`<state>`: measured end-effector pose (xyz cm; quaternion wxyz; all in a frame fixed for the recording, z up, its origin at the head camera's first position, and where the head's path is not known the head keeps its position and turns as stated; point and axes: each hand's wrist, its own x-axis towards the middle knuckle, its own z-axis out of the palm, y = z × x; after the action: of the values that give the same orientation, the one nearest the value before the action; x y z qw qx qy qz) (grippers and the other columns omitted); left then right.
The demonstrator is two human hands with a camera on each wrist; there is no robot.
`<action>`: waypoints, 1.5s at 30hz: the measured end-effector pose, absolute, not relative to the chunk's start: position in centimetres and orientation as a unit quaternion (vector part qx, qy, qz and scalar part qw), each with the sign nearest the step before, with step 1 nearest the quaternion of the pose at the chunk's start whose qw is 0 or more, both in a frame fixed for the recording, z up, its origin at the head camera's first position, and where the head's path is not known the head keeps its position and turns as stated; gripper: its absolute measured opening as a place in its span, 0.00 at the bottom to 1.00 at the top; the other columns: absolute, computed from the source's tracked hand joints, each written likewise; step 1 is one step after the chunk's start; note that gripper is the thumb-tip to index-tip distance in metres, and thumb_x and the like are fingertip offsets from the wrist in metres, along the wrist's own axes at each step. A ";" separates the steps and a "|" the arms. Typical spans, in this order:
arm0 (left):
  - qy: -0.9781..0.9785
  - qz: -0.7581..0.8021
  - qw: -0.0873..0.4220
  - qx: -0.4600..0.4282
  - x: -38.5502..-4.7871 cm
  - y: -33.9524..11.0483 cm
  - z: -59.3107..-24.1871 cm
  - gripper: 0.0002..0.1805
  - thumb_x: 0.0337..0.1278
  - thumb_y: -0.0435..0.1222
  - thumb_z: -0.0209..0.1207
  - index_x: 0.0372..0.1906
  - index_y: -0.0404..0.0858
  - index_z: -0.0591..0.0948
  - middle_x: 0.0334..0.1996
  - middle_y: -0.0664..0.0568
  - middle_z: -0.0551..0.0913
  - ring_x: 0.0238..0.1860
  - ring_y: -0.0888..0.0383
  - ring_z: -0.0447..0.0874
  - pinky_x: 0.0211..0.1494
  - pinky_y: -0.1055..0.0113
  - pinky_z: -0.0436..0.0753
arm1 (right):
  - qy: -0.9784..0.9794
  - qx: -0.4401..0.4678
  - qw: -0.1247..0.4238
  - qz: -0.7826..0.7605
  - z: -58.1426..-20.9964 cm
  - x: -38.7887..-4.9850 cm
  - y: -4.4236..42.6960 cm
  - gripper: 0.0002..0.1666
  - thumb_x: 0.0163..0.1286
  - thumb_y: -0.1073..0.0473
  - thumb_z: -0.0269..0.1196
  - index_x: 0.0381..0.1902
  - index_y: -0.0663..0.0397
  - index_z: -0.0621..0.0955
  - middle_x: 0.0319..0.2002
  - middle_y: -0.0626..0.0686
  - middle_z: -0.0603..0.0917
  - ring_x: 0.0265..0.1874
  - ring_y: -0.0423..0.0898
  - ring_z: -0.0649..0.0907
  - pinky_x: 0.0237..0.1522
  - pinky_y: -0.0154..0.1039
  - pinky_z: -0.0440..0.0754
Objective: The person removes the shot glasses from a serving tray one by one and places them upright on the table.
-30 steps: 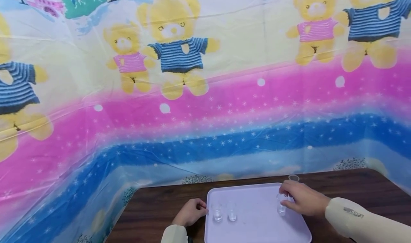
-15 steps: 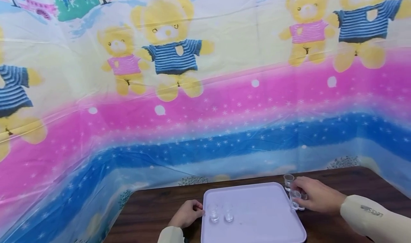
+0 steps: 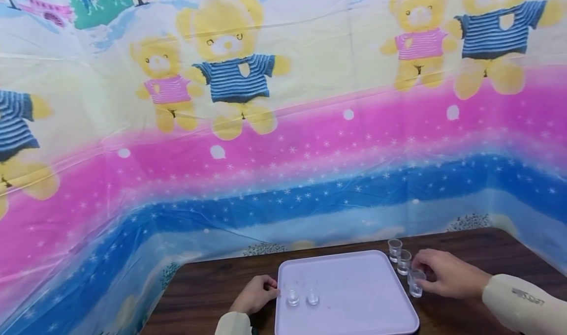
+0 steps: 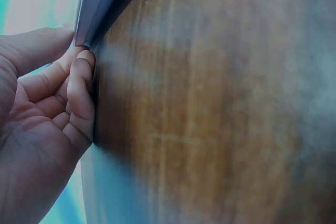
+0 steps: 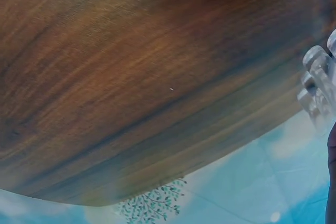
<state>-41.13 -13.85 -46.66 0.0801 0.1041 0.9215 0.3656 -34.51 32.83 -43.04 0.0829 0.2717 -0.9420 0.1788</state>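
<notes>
Sleeves point(image 3: 516, 295), pale, two. Left hand point(image 3: 256, 293), one: it pinched the left rim of the tray point(image 3: 354, 295) between thumb and fingers, a narrow grip. Tray, lilac, one, flat on the table point(image 3: 204, 288). Cups, clear, five: first cup point(image 3: 293, 295) and second cup point(image 3: 312, 295) upright, side by side on the tray's left half; third cup point(image 3: 415, 287) held in the fingertips of the right hand point(image 3: 452, 275), just beyond the tray's right edge, whether fully set down could not be told; fourth cup point(image 3: 403, 263) and fifth cup point(image 3: 394, 251) upright on the table, in line behind it. Change: a second earlier the held cup was over the tray; its passage left three off, two on. Cloth point(image 3: 266, 207), one, behind all, printed with bears point(image 3: 241, 79), five, the leftmost cut off.
</notes>
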 end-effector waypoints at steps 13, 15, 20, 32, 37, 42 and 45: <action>0.920 0.369 0.084 0.103 -41.1 -13.9 -46.7 0.06 0.57 0.33 0.62 0.36 0.35 0.78 0.28 0.51 0.76 0.30 0.55 0.73 0.36 0.59 0.73 | -0.947 0.257 0.086 0.174 -44.1 -34.2 33.6 0.14 0.55 0.48 0.70 0.35 0.42 0.78 0.28 0.37 0.72 0.24 0.32 0.70 0.24 0.33 0.71; 0.919 0.370 0.083 0.104 -41.1 -14.0 -46.7 0.06 0.56 0.33 0.62 0.36 0.35 0.78 0.28 0.51 0.76 0.30 0.55 0.73 0.36 0.59 0.73 | -0.946 0.259 0.087 0.175 -44.1 -34.2 33.6 0.14 0.55 0.47 0.70 0.35 0.42 0.78 0.27 0.37 0.72 0.24 0.32 0.70 0.24 0.33 0.71; 0.919 0.372 0.080 0.107 -41.0 -14.0 -46.7 0.06 0.56 0.33 0.62 0.36 0.35 0.78 0.27 0.51 0.76 0.29 0.56 0.73 0.35 0.59 0.73 | -0.946 0.257 0.079 0.181 -44.2 -34.0 33.7 0.14 0.55 0.46 0.70 0.34 0.43 0.77 0.26 0.37 0.72 0.23 0.32 0.69 0.23 0.33 0.69; 0.918 0.373 0.082 0.104 -40.8 -13.9 -46.4 0.06 0.56 0.33 0.62 0.36 0.35 0.78 0.27 0.51 0.76 0.29 0.56 0.72 0.34 0.60 0.73 | -0.951 0.240 0.066 0.186 -44.4 -34.3 33.6 0.14 0.56 0.45 0.70 0.33 0.43 0.78 0.25 0.37 0.71 0.23 0.33 0.70 0.23 0.34 0.70; 0.920 0.371 0.083 0.098 -40.8 -13.9 -46.4 0.06 0.57 0.33 0.62 0.36 0.36 0.78 0.28 0.51 0.76 0.29 0.56 0.73 0.35 0.60 0.73 | -0.950 0.244 0.074 0.178 -44.3 -34.4 33.6 0.15 0.55 0.43 0.69 0.34 0.42 0.78 0.27 0.36 0.72 0.24 0.33 0.70 0.24 0.33 0.71; 0.921 0.369 0.084 0.093 -40.9 -13.9 -46.5 0.06 0.57 0.34 0.62 0.36 0.36 0.78 0.28 0.51 0.76 0.29 0.56 0.73 0.35 0.59 0.73 | -0.945 0.254 0.091 0.184 -43.4 -34.3 33.4 0.18 0.55 0.42 0.69 0.36 0.44 0.79 0.28 0.38 0.72 0.25 0.33 0.70 0.24 0.33 0.70; 0.921 0.370 0.082 0.093 -40.9 -13.8 -46.6 0.06 0.56 0.34 0.62 0.36 0.36 0.78 0.28 0.51 0.76 0.29 0.56 0.73 0.35 0.59 0.73 | -0.942 0.261 0.099 0.186 -42.7 -34.5 32.8 0.19 0.56 0.40 0.68 0.36 0.45 0.78 0.29 0.39 0.73 0.25 0.34 0.71 0.25 0.33 0.71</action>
<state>-40.94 -13.83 -46.62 0.0825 0.0931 0.9206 0.3702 -34.52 32.85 -42.74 0.0992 0.2610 -0.9421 0.1859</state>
